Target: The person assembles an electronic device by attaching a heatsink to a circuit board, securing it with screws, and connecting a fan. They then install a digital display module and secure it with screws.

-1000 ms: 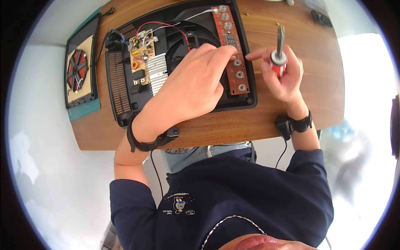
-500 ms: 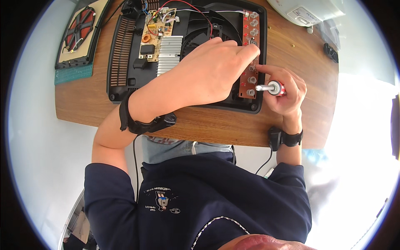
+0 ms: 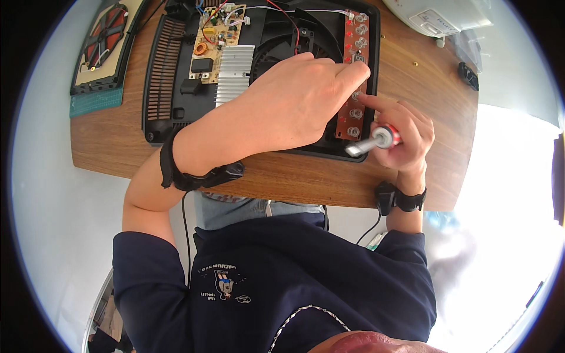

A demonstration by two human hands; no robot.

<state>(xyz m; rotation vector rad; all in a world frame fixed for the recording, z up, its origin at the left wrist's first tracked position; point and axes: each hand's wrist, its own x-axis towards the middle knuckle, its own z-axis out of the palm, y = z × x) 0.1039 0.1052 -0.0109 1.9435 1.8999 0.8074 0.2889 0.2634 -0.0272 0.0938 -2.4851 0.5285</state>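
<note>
A black appliance housing [image 3: 194, 112] lies open on the wooden table. Along its right side runs a narrow red-brown circuit board [image 3: 352, 120] with round clear buttons and a small display. My left hand [image 3: 306, 97] reaches across the housing to this board, fingers curled down; the fingertips and anything between them are hidden. My right hand [image 3: 409, 132] wraps its lower fingers round a screwdriver [image 3: 384, 137] with a red and white handle, its shaft pointing left over the housing's near right corner. The right index finger stretches out to the board's right edge, beside a button.
Inside the housing are a tan circuit board [image 3: 218, 44], a silver heat sink [image 3: 235, 70] and a black fan [image 3: 276, 56]. A panel with a red coil [image 3: 106, 38] rests on a green mat [image 3: 97, 104]. A white appliance [image 3: 432, 17] stands far right, near a small black object [image 3: 468, 76].
The screwdriver's tip has swung down and left in my right hand. Both hands stay at the red-brown board, and the whole view has shifted slightly.
</note>
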